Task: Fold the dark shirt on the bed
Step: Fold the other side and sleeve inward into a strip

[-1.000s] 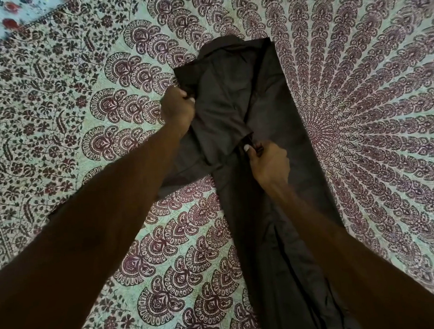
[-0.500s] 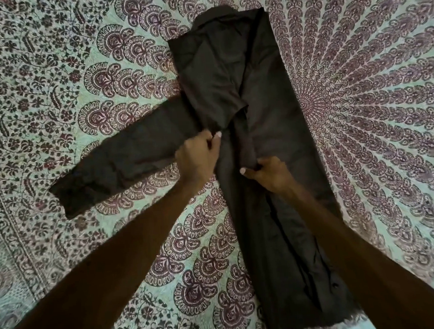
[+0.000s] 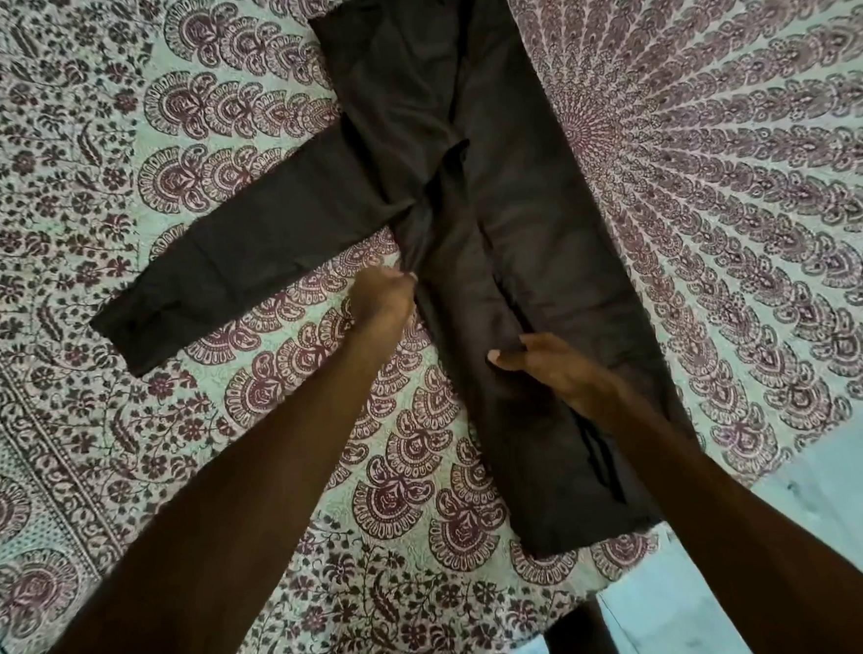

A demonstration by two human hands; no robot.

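Dark shirt (image 3: 489, 231) flat on bedspread (image 3: 713, 154); left hand (image 3: 384, 297) pinching side edge, right hand (image 3: 550, 369) gripping centre fold.

1. I can read no text, label, brand, number or sign anywhere in my head view.
2. The dark shirt (image 3: 468, 222) shows me only plain fabric (no tag or print that I can make out).
3. The bedspread (image 3: 713, 154) carries a printed paisley and floral pattern, which is ornament only, with no letters or digits in it.
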